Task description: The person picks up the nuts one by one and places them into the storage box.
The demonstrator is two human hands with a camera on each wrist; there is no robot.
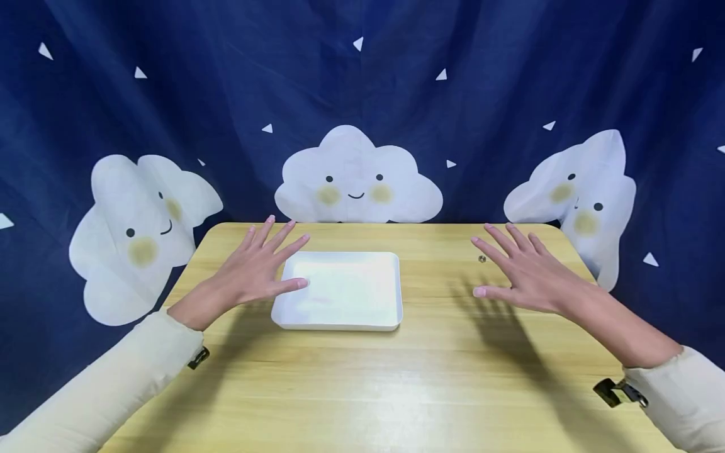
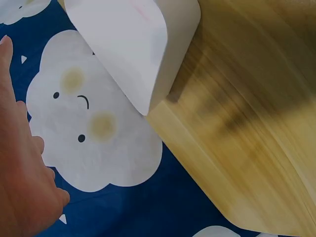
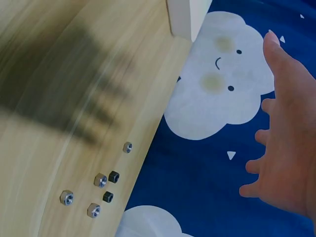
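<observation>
My left hand (image 1: 249, 270) is held out with its fingers straight and spread, over the left end of a white rectangular tray (image 1: 351, 296). Its thumb overlaps the tray in the head view, and it holds nothing. On the right, my right hand (image 1: 532, 277) is spread too, with nothing in it, its shadow falling on the table. One small nut (image 1: 482, 258) shows beside its index finger. In the right wrist view lie several silver nuts (image 3: 94, 210) and two dark ones, one a black nut (image 3: 114, 177); the right hand hides most of them in the head view.
The wooden table (image 1: 351, 371) carries the tray and the nuts. Behind its far edge hangs a dark blue curtain (image 1: 317, 75) with white clouds and triangles. Both cream sleeves (image 1: 119, 377) have dark clips at the cuffs.
</observation>
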